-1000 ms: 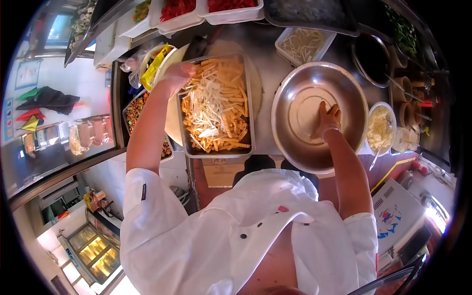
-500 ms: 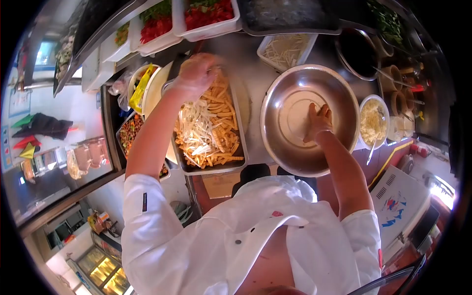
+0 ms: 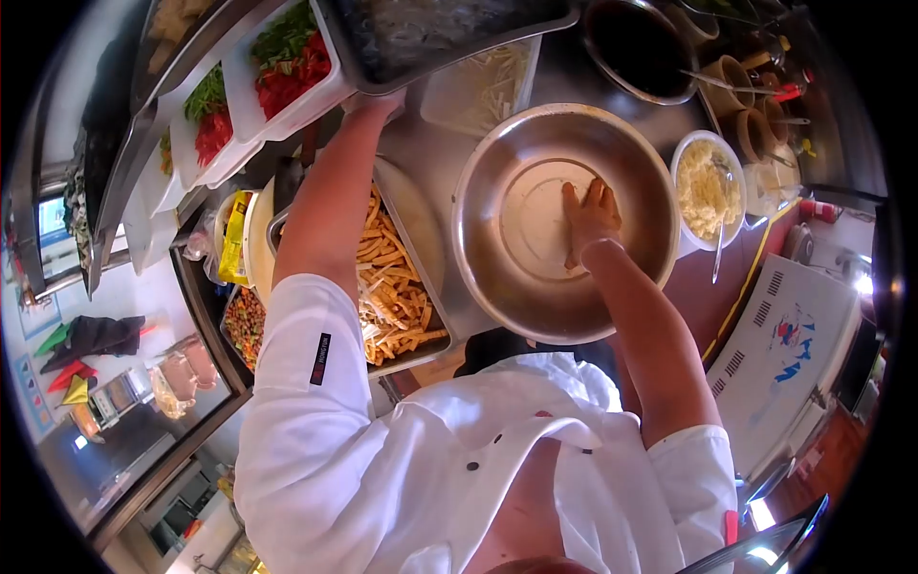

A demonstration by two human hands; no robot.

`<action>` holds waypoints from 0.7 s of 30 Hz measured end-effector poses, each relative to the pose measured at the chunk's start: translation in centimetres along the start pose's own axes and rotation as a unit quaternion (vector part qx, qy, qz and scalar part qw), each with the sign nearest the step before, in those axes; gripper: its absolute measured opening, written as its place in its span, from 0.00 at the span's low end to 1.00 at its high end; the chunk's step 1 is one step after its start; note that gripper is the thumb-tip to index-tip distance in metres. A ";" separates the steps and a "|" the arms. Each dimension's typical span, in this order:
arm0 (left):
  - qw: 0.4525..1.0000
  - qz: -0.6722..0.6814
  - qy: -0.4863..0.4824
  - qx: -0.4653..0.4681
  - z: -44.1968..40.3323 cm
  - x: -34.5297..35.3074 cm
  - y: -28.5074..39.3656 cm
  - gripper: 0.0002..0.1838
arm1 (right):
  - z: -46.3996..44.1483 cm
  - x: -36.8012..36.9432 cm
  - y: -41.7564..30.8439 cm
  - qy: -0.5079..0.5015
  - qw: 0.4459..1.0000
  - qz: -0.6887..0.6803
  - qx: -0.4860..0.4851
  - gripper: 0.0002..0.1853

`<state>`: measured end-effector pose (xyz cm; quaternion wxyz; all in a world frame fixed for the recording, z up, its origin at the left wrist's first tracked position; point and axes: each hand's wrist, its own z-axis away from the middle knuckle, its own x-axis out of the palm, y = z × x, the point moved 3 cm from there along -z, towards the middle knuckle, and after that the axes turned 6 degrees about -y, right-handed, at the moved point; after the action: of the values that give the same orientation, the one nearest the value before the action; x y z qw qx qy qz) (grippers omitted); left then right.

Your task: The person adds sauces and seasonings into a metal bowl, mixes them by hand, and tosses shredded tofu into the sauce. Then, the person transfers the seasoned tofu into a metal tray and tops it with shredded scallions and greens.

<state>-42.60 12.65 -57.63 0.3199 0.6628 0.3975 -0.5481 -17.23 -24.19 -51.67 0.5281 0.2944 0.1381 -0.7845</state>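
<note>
My left hand [image 3: 375,101] reaches forward past the metal tray [image 3: 411,359] to the edge of the shelf. Its fingers are hidden beneath the rim of a white tub and a dark tray. Below my left forearm, the metal tray holds golden strips [image 3: 387,249] with pale shreds [image 3: 375,306] over part of them. My right hand [image 3: 593,222] is inside the large steel bowl [image 3: 483,263], fingers spread and holding nothing. Only the bowl's bare bottom shows around that hand.
White tubs of chopped red and green vegetables [image 3: 296,72] and a dark tray [image 3: 449,43] stand at the front. A tub of pale strips [image 3: 488,86], a pot of dark liquid [image 3: 636,48] and a bowl of pale yellow paste [image 3: 708,191] with a spoon surround the steel bowl.
My left hand has gone from above the strips in the tray forward to the tubs. My right hand stays in the bowl. The whole view has turned.
</note>
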 end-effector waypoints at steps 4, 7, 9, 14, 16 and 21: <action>0.995 -0.094 -0.007 0.038 0.3 -1.7 -0.4 0.30 | 0.2 -0.4 0.0 -0.008 1.000 0.002 0.007 0.82; 0.951 -0.251 -0.097 0.151 2.4 -3.1 -0.7 0.30 | 0.6 -0.7 0.0 -0.003 1.000 0.004 0.009 0.82; 0.925 -0.194 -0.309 0.110 3.7 -9.5 1.9 0.30 | 0.4 -0.4 0.0 -0.006 1.000 0.006 0.011 0.82; 0.910 -0.110 -0.394 0.070 9.0 -13.9 4.4 0.29 | 1.3 -1.2 -0.1 -0.017 1.000 0.002 0.010 0.81; 0.917 -0.106 -0.375 0.086 9.8 -14.5 4.3 0.28 | 1.6 -1.4 -0.2 -0.024 1.000 0.001 0.013 0.81; 0.878 -0.150 -0.428 0.151 8.3 -16.1 3.4 0.24 | 1.5 -1.3 -0.1 -0.001 1.000 0.001 -0.001 0.81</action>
<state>-44.85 1.04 -43.54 0.2691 0.3360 0.2290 -0.8731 -17.45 -23.95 -49.75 0.5293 0.2934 0.1385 -0.7839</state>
